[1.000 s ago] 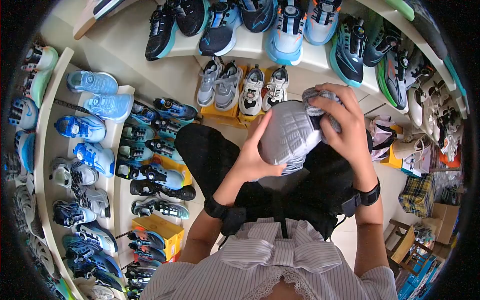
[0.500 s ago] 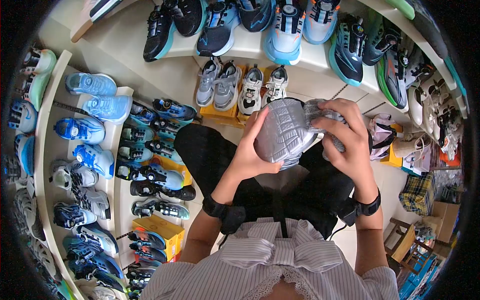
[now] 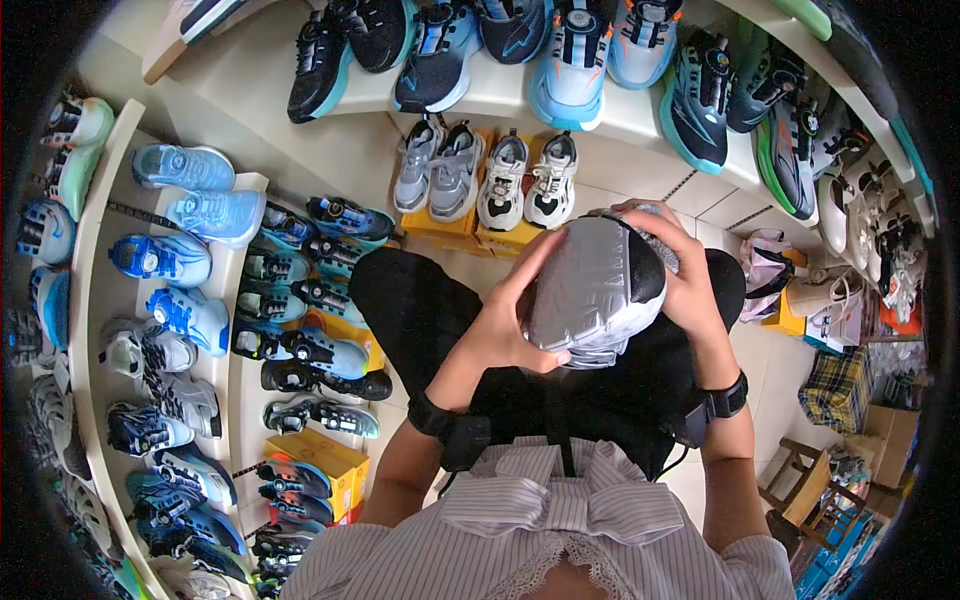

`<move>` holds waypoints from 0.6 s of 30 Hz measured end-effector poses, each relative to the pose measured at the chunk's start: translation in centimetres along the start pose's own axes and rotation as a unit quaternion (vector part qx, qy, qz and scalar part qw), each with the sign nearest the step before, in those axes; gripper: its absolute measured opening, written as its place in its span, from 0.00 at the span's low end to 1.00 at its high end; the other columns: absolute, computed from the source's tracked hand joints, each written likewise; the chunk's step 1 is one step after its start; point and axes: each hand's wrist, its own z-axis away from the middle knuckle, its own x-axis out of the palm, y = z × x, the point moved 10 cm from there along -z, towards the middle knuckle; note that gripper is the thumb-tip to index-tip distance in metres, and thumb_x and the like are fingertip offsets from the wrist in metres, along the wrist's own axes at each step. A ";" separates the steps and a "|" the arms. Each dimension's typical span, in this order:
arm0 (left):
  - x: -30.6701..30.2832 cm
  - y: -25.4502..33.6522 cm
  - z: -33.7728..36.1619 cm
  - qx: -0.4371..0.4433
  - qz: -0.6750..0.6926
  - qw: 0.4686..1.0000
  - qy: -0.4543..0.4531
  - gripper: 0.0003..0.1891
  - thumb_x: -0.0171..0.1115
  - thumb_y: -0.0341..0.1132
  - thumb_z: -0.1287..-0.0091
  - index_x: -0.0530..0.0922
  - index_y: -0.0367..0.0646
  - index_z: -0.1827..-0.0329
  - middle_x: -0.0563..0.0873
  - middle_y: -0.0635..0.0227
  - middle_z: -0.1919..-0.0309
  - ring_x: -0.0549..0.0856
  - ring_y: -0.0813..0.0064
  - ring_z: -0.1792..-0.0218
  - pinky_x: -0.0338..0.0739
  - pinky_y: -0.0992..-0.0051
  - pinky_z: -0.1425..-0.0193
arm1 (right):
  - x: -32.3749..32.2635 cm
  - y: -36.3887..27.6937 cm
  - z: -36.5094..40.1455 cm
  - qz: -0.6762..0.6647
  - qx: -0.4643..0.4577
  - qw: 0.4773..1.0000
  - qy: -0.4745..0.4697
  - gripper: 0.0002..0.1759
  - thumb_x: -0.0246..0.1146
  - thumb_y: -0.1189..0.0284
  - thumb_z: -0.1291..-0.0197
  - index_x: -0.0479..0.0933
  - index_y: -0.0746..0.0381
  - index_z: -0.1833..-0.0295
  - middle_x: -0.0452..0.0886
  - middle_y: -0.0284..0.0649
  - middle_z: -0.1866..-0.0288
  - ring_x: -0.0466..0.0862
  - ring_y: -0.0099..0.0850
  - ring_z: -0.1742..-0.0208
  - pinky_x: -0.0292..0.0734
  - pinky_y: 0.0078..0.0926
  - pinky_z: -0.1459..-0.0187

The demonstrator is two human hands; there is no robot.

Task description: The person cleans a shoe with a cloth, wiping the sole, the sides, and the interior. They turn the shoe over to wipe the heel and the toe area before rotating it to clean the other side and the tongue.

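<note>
A silvery-grey, shiny padded item (image 3: 590,285) with a black patch on its right side is held above my lap. My left hand (image 3: 510,320) grips its left side, thumb at the lower edge and fingers along the upper left. On the right, my right hand (image 3: 685,270) is wrapped round the item's far right side, where some grey knitted or fluffy material (image 3: 655,215) shows near the fingers. Part of that hand's fingertips is hidden behind the item. My legs in black trousers (image 3: 420,310) are bent beneath.
Sneakers (image 3: 570,60) line a white curved shelf (image 3: 510,98) ahead. More shoes fill the shelves (image 3: 90,300) on the left. Two pairs stand on yellow boxes (image 3: 440,232) beyond my knees. At the right are a wooden stool (image 3: 805,490), a plaid bag (image 3: 835,390) and cardboard boxes (image 3: 890,445).
The grey item has turned, so its black patch now shows and its patterned face is out of sight. It has shifted slightly right, and my right hand has moved from the knitted part to its side.
</note>
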 end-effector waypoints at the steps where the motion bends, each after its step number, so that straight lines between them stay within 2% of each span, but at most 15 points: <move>1: 0.1 -0.2 0.0 -0.011 0.015 1.000 -0.004 0.56 0.70 0.41 0.69 0.52 0.33 0.32 0.59 0.53 0.35 0.59 0.63 0.33 0.51 0.70 0.32 | 0.2 0.2 0.0 0.008 0.010 1.000 -0.014 0.20 0.52 0.86 0.55 0.74 0.66 0.52 0.74 0.45 0.53 0.74 0.37 0.48 0.64 0.25 0.44; 9: 0.3 -0.2 -0.1 -0.045 0.149 0.988 0.014 0.61 0.72 0.43 0.70 0.45 0.32 0.31 0.56 0.53 0.34 0.57 0.64 0.32 0.48 0.71 0.31 | 1.0 -0.5 -0.1 0.046 -0.004 0.999 -0.021 0.19 0.54 0.84 0.53 0.73 0.67 0.51 0.74 0.47 0.53 0.75 0.39 0.49 0.65 0.27 0.45; 12: 0.1 -0.1 -0.3 -0.054 0.188 0.980 0.029 0.62 0.73 0.44 0.71 0.46 0.33 0.31 0.56 0.54 0.33 0.58 0.65 0.32 0.48 0.71 0.31 | 2.0 0.5 -0.2 0.025 0.012 0.998 -0.063 0.20 0.53 0.85 0.54 0.73 0.68 0.51 0.74 0.47 0.52 0.74 0.41 0.49 0.65 0.28 0.45; 15: -0.4 0.5 -0.3 -0.044 0.172 0.983 0.046 0.62 0.73 0.44 0.71 0.47 0.32 0.31 0.58 0.54 0.34 0.59 0.65 0.33 0.49 0.71 0.32 | 3.0 1.9 0.5 0.021 0.022 0.994 -0.109 0.19 0.53 0.85 0.54 0.75 0.67 0.53 0.74 0.48 0.52 0.74 0.40 0.48 0.65 0.28 0.45; 16: -0.6 0.5 -0.2 -0.044 0.171 0.983 0.045 0.62 0.73 0.44 0.71 0.47 0.32 0.31 0.58 0.54 0.34 0.59 0.65 0.33 0.49 0.71 0.32 | 3.5 3.2 1.1 0.004 0.080 0.988 -0.133 0.18 0.53 0.86 0.55 0.76 0.67 0.55 0.74 0.48 0.51 0.74 0.41 0.48 0.65 0.29 0.45; 18: -0.8 0.5 0.0 -0.031 0.171 0.984 0.039 0.61 0.73 0.46 0.70 0.49 0.32 0.32 0.60 0.53 0.35 0.61 0.65 0.34 0.50 0.71 0.32 | 3.9 3.9 1.9 -0.014 0.106 0.983 -0.148 0.19 0.53 0.86 0.56 0.76 0.67 0.55 0.74 0.49 0.52 0.74 0.41 0.48 0.65 0.29 0.45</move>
